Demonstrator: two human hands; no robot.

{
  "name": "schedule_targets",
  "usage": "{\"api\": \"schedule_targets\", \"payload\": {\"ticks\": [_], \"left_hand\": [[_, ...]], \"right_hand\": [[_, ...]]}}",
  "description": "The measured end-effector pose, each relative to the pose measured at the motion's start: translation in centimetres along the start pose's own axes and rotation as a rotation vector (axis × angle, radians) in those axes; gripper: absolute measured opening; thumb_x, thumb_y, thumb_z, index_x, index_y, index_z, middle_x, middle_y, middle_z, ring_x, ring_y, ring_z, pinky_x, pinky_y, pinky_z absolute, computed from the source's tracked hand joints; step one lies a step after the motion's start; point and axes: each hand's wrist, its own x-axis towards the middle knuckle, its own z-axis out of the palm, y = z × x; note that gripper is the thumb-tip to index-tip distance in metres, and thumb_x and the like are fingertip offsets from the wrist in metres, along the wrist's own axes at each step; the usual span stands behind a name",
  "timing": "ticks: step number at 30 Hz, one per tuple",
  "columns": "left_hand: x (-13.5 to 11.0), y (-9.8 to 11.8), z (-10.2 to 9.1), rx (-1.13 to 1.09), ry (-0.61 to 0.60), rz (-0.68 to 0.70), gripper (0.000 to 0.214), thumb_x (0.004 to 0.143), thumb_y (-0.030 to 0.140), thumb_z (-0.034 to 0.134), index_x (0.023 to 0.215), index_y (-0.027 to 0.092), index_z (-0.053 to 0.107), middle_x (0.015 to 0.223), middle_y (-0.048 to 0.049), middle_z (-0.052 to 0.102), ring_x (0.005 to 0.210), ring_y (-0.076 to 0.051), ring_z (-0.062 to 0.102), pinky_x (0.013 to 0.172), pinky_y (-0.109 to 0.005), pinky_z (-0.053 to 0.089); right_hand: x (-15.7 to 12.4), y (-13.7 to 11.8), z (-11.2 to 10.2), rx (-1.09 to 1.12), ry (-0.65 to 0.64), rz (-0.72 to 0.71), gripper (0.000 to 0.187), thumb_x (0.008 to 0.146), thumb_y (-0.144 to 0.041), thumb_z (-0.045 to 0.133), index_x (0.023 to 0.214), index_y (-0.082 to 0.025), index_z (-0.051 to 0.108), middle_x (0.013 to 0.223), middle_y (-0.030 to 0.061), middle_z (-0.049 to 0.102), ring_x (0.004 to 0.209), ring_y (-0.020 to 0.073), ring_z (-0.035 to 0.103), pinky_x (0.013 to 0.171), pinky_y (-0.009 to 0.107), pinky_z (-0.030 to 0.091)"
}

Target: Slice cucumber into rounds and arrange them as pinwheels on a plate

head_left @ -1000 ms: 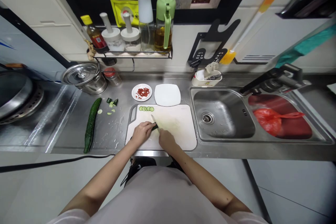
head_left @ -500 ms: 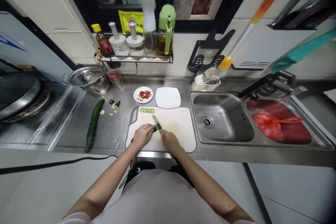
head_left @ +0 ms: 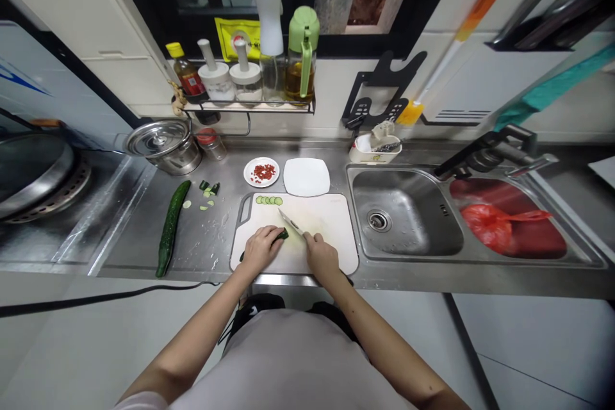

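Note:
On the white cutting board point(head_left: 331, 224), my left hand point(head_left: 261, 248) is closed over a piece of cucumber point(head_left: 283, 234), whose dark green end shows past the fingers. My right hand point(head_left: 321, 257) grips a kitchen knife point(head_left: 291, 222) by its handle. The blade points up and to the left, just beyond the cucumber end and apart from it. A row of cucumber slices point(head_left: 270, 200) lies along the board's upper left edge. Behind the board stand a small plate of chopped red pieces point(head_left: 264, 173) and a bare white plate point(head_left: 306, 177).
A whole cucumber point(head_left: 173, 229) and several cucumber scraps point(head_left: 209, 190) lie on the steel counter to the left. A lidded pot point(head_left: 166, 147) stands behind them. To the right is a double sink point(head_left: 408, 211) with a red plastic bag point(head_left: 487, 229). A seasoning shelf point(head_left: 254, 107) hangs above.
My right hand has shifted right, and the knife blade has swung away from the cucumber to a flatter slant. The left hand stays over the cucumber. The view has shifted slightly.

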Motion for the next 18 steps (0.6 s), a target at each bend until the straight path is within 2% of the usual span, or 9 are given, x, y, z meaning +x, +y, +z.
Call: {"api": "schedule_targets", "payload": {"ticks": [3, 6, 8, 10, 12, 15, 18], "left_hand": [[-0.2, -0.1, -0.6, -0.027, 0.065, -0.049, 0.026, 0.094, 0.036, 0.051, 0.113, 0.025, 0.065, 0.111, -0.0053, 0.068, 0.103, -0.020, 0.061, 0.090, -0.032, 0.049], [-0.2, -0.4, -1.6, -0.081, 0.181, -0.158, 0.024, 0.096, 0.035, 0.047, 0.104, 0.023, 0.066, 0.105, -0.0058, 0.069, 0.101, -0.020, 0.062, 0.091, -0.034, 0.048], [0.2, -0.7, -2.3, -0.120, 0.246, -0.220, 0.025, 0.096, 0.035, 0.046, 0.104, 0.021, 0.065, 0.104, -0.0064, 0.069, 0.101, -0.021, 0.062, 0.091, -0.035, 0.048], [1.0, -0.7, -3.0, -0.150, 0.263, -0.226, 0.027, 0.095, 0.037, 0.047, 0.109, 0.021, 0.064, 0.108, -0.0069, 0.068, 0.104, -0.022, 0.061, 0.092, -0.036, 0.048], [2.0, -0.4, -3.5, -0.163, 0.213, -0.173, 0.029, 0.094, 0.038, 0.050, 0.113, 0.022, 0.065, 0.113, -0.0069, 0.067, 0.109, -0.022, 0.059, 0.095, -0.037, 0.046], [3.2, 0.5, -3.8, -0.153, 0.072, -0.065, 0.031, 0.092, 0.039, 0.054, 0.114, 0.023, 0.067, 0.114, -0.0064, 0.067, 0.111, -0.022, 0.057, 0.099, -0.038, 0.044], [3.7, 1.4, -3.6, -0.120, -0.025, -0.029, 0.030, 0.090, 0.042, 0.056, 0.110, 0.024, 0.071, 0.113, -0.0065, 0.067, 0.110, -0.023, 0.058, 0.100, -0.041, 0.042]], "right_hand": [[-0.3, 0.4, -0.2, -0.017, 0.067, -0.004, 0.043, 0.098, -0.020, 0.032, 0.138, -0.027, 0.046, 0.115, 0.0117, 0.054, 0.080, 0.0168, 0.061, 0.071, 0.028, 0.042], [-0.5, 0.8, -0.2, -0.021, 0.131, -0.016, 0.047, 0.096, -0.018, 0.035, 0.141, -0.028, 0.046, 0.118, 0.0124, 0.052, 0.081, 0.0167, 0.057, 0.074, 0.029, 0.041], [-0.7, 1.1, -0.1, -0.034, 0.171, -0.036, 0.048, 0.095, -0.017, 0.036, 0.140, -0.029, 0.047, 0.120, 0.0123, 0.052, 0.082, 0.0165, 0.055, 0.077, 0.029, 0.039], [-0.9, 1.3, 0.0, -0.052, 0.192, -0.064, 0.049, 0.095, -0.015, 0.036, 0.139, -0.030, 0.049, 0.122, 0.0122, 0.052, 0.084, 0.0168, 0.054, 0.079, 0.030, 0.038], [-1.0, 1.5, 0.1, -0.063, 0.198, -0.094, 0.050, 0.095, -0.014, 0.035, 0.139, -0.030, 0.048, 0.125, 0.0123, 0.052, 0.086, 0.0176, 0.053, 0.080, 0.030, 0.037], [-1.1, 1.5, 0.2, -0.056, 0.184, -0.129, 0.048, 0.096, -0.015, 0.034, 0.139, -0.030, 0.048, 0.127, 0.0122, 0.051, 0.090, 0.0187, 0.053, 0.081, 0.031, 0.037], [-1.3, 1.6, 0.4, -0.052, 0.177, -0.154, 0.046, 0.097, -0.018, 0.034, 0.139, -0.030, 0.048, 0.128, 0.0118, 0.052, 0.093, 0.0196, 0.053, 0.083, 0.031, 0.036]]}}
